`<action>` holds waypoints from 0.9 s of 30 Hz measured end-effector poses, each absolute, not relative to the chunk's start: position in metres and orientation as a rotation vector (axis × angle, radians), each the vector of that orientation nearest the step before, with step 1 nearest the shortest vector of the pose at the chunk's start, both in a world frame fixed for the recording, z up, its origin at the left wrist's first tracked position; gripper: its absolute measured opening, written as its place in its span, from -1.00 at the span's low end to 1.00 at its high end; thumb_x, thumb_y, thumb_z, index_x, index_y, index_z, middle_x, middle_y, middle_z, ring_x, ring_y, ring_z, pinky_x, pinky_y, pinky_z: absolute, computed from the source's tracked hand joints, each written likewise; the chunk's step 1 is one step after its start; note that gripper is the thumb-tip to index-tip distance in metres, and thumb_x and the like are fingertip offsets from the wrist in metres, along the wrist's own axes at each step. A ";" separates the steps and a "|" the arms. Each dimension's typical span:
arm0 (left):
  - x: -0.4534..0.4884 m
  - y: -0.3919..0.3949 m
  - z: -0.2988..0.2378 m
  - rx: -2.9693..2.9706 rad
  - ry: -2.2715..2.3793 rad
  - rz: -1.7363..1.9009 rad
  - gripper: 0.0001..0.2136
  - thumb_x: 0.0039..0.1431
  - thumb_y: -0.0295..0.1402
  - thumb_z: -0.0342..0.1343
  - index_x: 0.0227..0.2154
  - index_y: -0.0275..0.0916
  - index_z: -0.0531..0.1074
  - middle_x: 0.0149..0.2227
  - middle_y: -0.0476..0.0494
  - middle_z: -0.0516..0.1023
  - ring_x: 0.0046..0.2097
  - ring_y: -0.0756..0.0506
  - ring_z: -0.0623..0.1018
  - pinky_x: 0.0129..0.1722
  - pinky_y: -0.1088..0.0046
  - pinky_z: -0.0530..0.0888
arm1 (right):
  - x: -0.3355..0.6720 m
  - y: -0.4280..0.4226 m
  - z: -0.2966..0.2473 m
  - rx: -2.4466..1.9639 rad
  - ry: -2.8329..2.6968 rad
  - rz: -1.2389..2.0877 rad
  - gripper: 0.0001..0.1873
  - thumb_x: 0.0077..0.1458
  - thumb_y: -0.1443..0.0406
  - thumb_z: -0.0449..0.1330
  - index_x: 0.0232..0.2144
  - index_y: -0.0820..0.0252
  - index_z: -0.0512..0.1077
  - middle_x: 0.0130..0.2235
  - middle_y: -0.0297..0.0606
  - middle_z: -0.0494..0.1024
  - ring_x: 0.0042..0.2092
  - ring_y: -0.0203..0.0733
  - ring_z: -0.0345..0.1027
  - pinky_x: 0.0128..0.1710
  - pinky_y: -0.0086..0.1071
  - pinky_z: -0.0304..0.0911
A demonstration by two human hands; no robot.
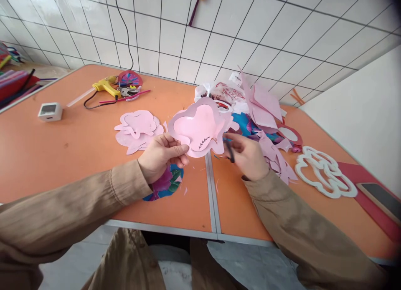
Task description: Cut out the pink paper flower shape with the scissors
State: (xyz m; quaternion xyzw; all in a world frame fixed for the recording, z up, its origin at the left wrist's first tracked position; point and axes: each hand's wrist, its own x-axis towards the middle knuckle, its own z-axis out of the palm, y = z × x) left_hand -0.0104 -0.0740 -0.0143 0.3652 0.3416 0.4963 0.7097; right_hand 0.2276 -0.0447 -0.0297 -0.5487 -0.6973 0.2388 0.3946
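Left grip (164,155) is pinching a wavy-edged pink paper cutout (196,125) by its near-left edge above the orange desk (78,152), right grip (249,156) just right, curled round a blurry dark-handled tool (230,151).

Cutouts (138,125) left, before glue gun (108,87); paper scraps (275,157) right

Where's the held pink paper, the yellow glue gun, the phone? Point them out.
Held pink paper (197,125), head view: pale middle.
Yellow glue gun (107,87), head view: body.
Phone (382,201), head view: dark face.
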 end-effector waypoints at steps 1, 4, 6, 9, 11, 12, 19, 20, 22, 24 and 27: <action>-0.011 -0.074 -0.014 0.795 0.766 1.116 -0.87 -0.06 -0.56 0.32 -0.52 -0.37 0.45 -0.67 -0.11 0.51 -0.66 0.05 0.45 -0.65 0.62 0.39 | 0.230 -0.047 -0.029 -1.355 -1.699 0.617 -0.46 0.10 -0.03 0.19 -0.09 0.30 0.51 -0.47 -0.18 0.54 -0.51 -0.16 0.38 -0.52 -0.27 0.30; -0.011 -0.072 -0.012 0.758 0.814 1.181 -0.89 -0.06 -0.57 0.30 -0.51 -0.37 0.46 -0.66 -0.08 0.51 -0.64 0.05 0.47 -0.63 0.63 0.39 | 0.235 -0.062 -0.025 -1.173 -1.509 0.622 -0.46 0.19 -0.05 0.10 0.00 0.21 0.47 -0.39 -0.18 0.54 -0.46 -0.19 0.39 -0.51 -0.29 0.29; -0.012 -0.071 -0.011 0.738 0.836 1.220 -0.90 -0.06 -0.57 0.30 -0.51 -0.38 0.47 -0.65 -0.07 0.50 -0.62 0.05 0.49 -0.62 0.63 0.39 | 0.232 -0.076 -0.020 -0.921 -1.462 0.841 -0.57 0.09 0.04 0.30 -0.07 0.14 0.56 -0.37 -0.18 0.57 -0.43 -0.19 0.41 -0.48 -0.29 0.32; -0.012 -0.069 -0.009 0.700 0.848 1.261 -0.90 -0.05 -0.58 0.30 -0.53 -0.38 0.47 -0.63 -0.05 0.50 -0.60 0.06 0.50 -0.60 0.63 0.39 | 0.222 -0.096 -0.012 -0.868 -1.666 1.233 -0.53 0.02 0.06 0.39 -0.05 0.14 0.60 -0.44 -0.21 0.55 -0.48 -0.24 0.37 -0.53 -0.35 0.30; -0.013 -0.069 -0.007 0.679 0.859 1.276 -0.90 -0.04 -0.58 0.28 -0.54 -0.38 0.46 -0.62 -0.05 0.50 -0.60 0.06 0.49 -0.60 0.62 0.39 | 0.215 -0.104 -0.009 -0.993 -1.763 1.439 -0.49 0.02 -0.04 0.35 -0.12 0.19 0.63 -0.49 -0.22 0.50 -0.50 -0.26 0.31 -0.55 -0.37 0.26; -0.013 -0.070 -0.007 0.675 0.865 1.278 -0.90 -0.04 -0.59 0.28 -0.54 -0.38 0.45 -0.62 -0.05 0.50 -0.60 0.07 0.49 -0.60 0.62 0.39 | 0.212 -0.106 -0.008 -1.045 -1.793 1.500 -0.46 0.01 -0.09 0.34 -0.15 0.21 0.64 -0.50 -0.23 0.47 -0.51 -0.28 0.27 -0.56 -0.38 0.24; -0.012 -0.071 -0.003 0.663 0.879 1.282 -0.88 -0.07 -0.58 0.30 -0.54 -0.38 0.46 -0.62 -0.03 0.49 -0.60 0.07 0.48 -0.62 0.62 0.34 | 0.218 -0.105 -0.017 -1.193 -1.719 1.552 -0.40 -0.04 -0.10 0.35 -0.09 0.20 0.63 -0.51 -0.27 0.42 -0.51 -0.31 0.20 -0.57 -0.41 0.21; -0.012 -0.071 -0.003 0.663 0.880 1.283 -0.88 -0.07 -0.58 0.31 -0.54 -0.38 0.46 -0.62 -0.03 0.49 -0.60 0.07 0.48 -0.62 0.61 0.34 | 0.220 -0.105 -0.018 -1.208 -1.718 1.550 -0.39 -0.05 -0.10 0.36 -0.09 0.20 0.63 -0.51 -0.26 0.43 -0.51 -0.30 0.21 -0.56 -0.40 0.22; -0.013 -0.071 -0.002 0.667 0.891 1.280 -0.88 -0.08 -0.57 0.32 -0.53 -0.38 0.46 -0.61 -0.03 0.49 -0.61 0.07 0.47 -0.61 0.61 0.35 | 0.222 -0.104 -0.019 -1.220 -1.718 1.537 -0.38 -0.04 -0.10 0.35 -0.07 0.21 0.62 -0.52 -0.26 0.43 -0.52 -0.30 0.21 -0.57 -0.39 0.22; -0.013 -0.071 -0.002 0.673 0.908 1.271 -0.86 -0.08 -0.57 0.32 -0.54 -0.37 0.45 -0.60 -0.03 0.49 -0.61 0.08 0.46 -0.60 0.60 0.34 | 0.224 -0.104 -0.020 -1.193 -1.714 1.523 -0.40 -0.03 -0.09 0.35 -0.07 0.18 0.62 -0.52 -0.26 0.44 -0.54 -0.31 0.21 -0.58 -0.39 0.22; -0.013 -0.071 -0.002 0.677 0.919 1.258 -0.84 -0.07 -0.56 0.33 -0.54 -0.36 0.43 -0.60 -0.02 0.49 -0.61 0.08 0.46 -0.60 0.60 0.34 | 0.225 -0.104 -0.020 -1.161 -1.737 1.489 -0.44 0.00 -0.08 0.34 -0.07 0.13 0.63 -0.52 -0.27 0.45 -0.55 -0.31 0.21 -0.59 -0.39 0.21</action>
